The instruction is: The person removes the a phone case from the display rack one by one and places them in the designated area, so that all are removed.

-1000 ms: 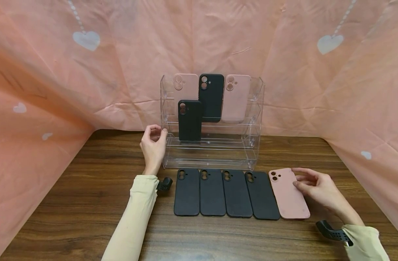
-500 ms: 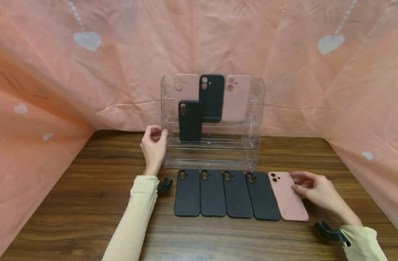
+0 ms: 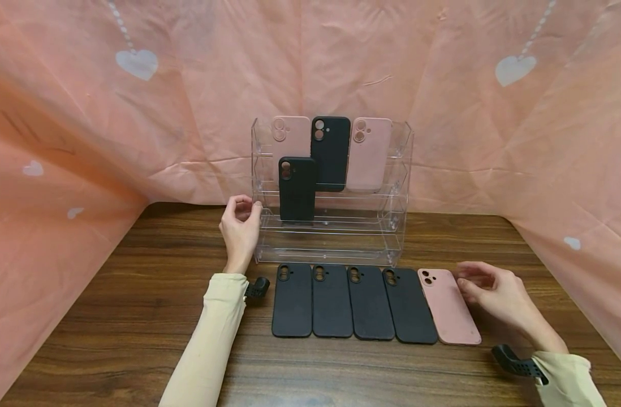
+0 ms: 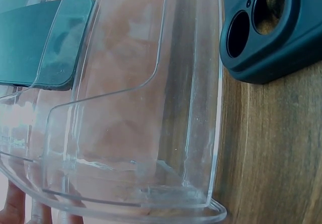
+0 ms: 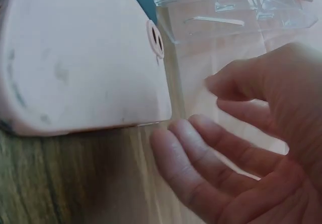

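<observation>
A clear acrylic tiered display stand (image 3: 331, 257) stands on the table. My left hand (image 3: 241, 226) pinches its left side; in the left wrist view, fingers (image 4: 40, 214) show past the clear panel. A pink phone case (image 3: 449, 305) lies flat at the right end of a row in front of the stand. Beside its upper right edge is my right hand (image 3: 499, 294), thumb and fingers loosely bent and apart. The right wrist view shows a gap between these fingers (image 5: 173, 153) and the pink case (image 5: 90, 68), with nothing held.
Several black phone cases (image 3: 332, 302) lie left of the pink one. On the stand's upper tier are two pink cases (image 3: 369, 155) and a black case (image 3: 331, 152); another black case (image 3: 297, 189) stands one tier lower. Pink cloth (image 3: 203, 102) surrounds the wooden table (image 3: 137, 316).
The pink case on the table has turned slightly and shifted down into line with the row. My right hand has let go of it and moved off slightly. The left hand stays put.
</observation>
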Available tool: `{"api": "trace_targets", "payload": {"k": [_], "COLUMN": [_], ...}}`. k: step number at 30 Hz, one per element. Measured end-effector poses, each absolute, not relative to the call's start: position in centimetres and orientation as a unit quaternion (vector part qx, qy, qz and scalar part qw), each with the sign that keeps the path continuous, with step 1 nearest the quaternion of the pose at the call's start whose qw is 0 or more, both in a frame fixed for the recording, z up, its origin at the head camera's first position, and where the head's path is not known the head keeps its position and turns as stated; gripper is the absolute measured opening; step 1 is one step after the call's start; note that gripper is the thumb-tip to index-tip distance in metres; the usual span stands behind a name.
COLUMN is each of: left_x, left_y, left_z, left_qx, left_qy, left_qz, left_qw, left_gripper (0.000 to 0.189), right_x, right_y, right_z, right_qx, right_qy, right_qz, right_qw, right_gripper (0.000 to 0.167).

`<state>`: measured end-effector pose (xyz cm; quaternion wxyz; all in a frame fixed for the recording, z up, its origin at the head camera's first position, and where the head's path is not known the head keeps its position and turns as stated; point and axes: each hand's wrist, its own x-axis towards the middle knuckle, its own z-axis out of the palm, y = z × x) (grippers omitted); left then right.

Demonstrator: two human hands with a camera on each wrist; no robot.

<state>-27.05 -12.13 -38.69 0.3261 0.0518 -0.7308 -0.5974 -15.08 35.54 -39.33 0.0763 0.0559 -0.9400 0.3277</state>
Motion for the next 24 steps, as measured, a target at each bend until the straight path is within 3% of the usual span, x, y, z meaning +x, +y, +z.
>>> {"api": "trace_targets", "payload": {"k": [16,24], "left_x": [-27.0,-27.1], "left_y": [-12.1,-12.1], "left_z": [-38.5,-38.6], "left_qx": [0.049,0.049], "left_qy": [-0.731,-0.73], "left_qz": [-0.596,-0.597], "left_qw": [0.33,0.329], "left_gripper": [0.017,0.016], "right_x": [-16.3,-17.3], "right_y": [33.1,31.1], "right_z": [-37.9,-36.6], "right_qx": [0.081,0.113], "right_qy": [-0.877,-0.841], "right_qz": [0.416,0.459], "right_qw": [0.228,0.262], "right_gripper": [0.038,0.04]}}
